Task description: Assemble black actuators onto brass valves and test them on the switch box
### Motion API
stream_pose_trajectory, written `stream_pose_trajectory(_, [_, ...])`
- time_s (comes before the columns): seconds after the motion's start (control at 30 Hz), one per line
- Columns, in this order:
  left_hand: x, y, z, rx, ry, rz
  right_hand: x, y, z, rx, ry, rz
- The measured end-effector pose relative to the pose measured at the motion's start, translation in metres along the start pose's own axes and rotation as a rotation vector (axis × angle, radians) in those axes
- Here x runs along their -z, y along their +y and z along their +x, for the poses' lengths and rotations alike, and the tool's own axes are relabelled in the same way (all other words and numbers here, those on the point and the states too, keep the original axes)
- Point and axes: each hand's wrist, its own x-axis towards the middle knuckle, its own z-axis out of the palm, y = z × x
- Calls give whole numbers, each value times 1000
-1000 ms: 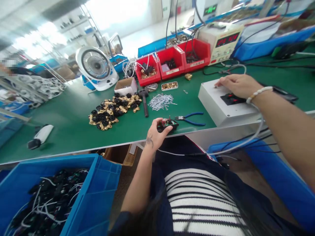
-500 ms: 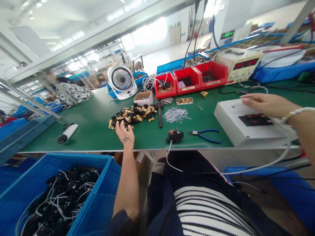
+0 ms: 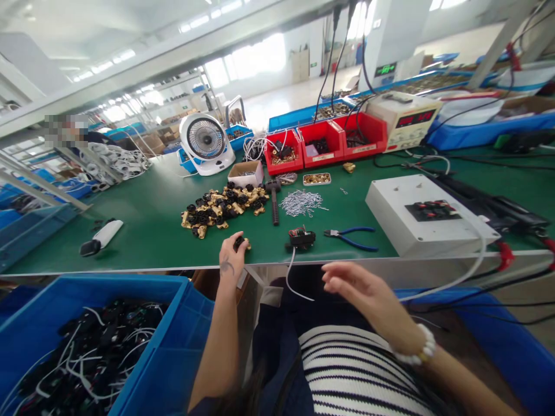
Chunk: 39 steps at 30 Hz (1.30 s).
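Note:
My left hand (image 3: 231, 255) is closed around a small brass fitting with a black cap (image 3: 245, 244), just above the bench's front edge. Behind it lies a pile of the same brass-and-black fittings (image 3: 219, 209). My right hand (image 3: 359, 289) hovers in front of the bench edge, fingers stretched out, holding nothing. Between the hands, a black part with red wires (image 3: 300, 237) rests on the bench, its white cable hanging over the edge. Blue-handled cutting pliers (image 3: 353, 237) lie to its right. A heap of small metal pins (image 3: 302, 202) and a black hammer (image 3: 274, 202) sit behind.
A white box with a black socket panel (image 3: 427, 216) stands at right. Red bins (image 3: 323, 155), a power supply (image 3: 401, 122) and a white fan (image 3: 207, 144) line the back. A blue crate (image 3: 182, 300) of black wired parts is below left. Another person is in the far left background.
My left hand has drawn back from the pile with a fitting in its fingers. My right hand has left the white box and come down in front of the bench.

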Motion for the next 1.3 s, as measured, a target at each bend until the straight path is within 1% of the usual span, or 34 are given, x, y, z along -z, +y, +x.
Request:
stream_pose_trajectory(0.07, [-5, 23, -24, -20, -88, -121, -14, 16, -11, -86, -133, 110])
stream_pose_trajectory(0.13, [-5, 51, -51, -62, -177, -253, -18, 21, -16, -138, -197, 208])
stream_pose_trajectory(0.2, [-2, 78, -75, -117, -255, -380, -16, 17, -18, -153, -221, 316])
stream_pose_trajectory(0.27, [3, 102, -93, -219, -319, -531, -13, 7, -20, -139, -238, 418])
stream_pose_trajectory(0.33, [7, 118, -104, -325, -352, -605, -13, -3, -24, -125, -240, 478])
stream_pose_trajectory(0.4, [8, 128, -110, -401, -374, -650, -13, -11, -29, -135, -207, 483])
stream_pose_trajectory(0.5, [7, 135, -113, -479, -395, -703, -13, -15, -36, -147, -154, 470])
stream_pose_trajectory(0.63, [9, 139, -112, -559, -364, -715, -11, -16, -39, -138, -157, 458])
stream_pose_trajectory(0.93, [16, 143, -113, -607, -349, -695, -11, -24, -37, -77, -161, 365])
stream_pose_trajectory(1.0, [16, 144, -113, -616, -353, -697, -12, -23, -38, -67, -156, 377])
stream_pose_trajectory(1.13, [16, 147, -117, -639, -358, -704, -13, -20, -40, -33, -200, 442])
stream_pose_trajectory(1.2, [18, 146, -118, -654, -362, -707, -13, -20, -40, -22, -201, 458])
stream_pose_trajectory(1.27, [20, 143, -114, -632, -390, -648, -13, -19, -39, -6, -174, 453])
stream_pose_trajectory(1.3, [21, 141, -110, -590, -394, -606, -12, -18, -38, -2, -157, 452])
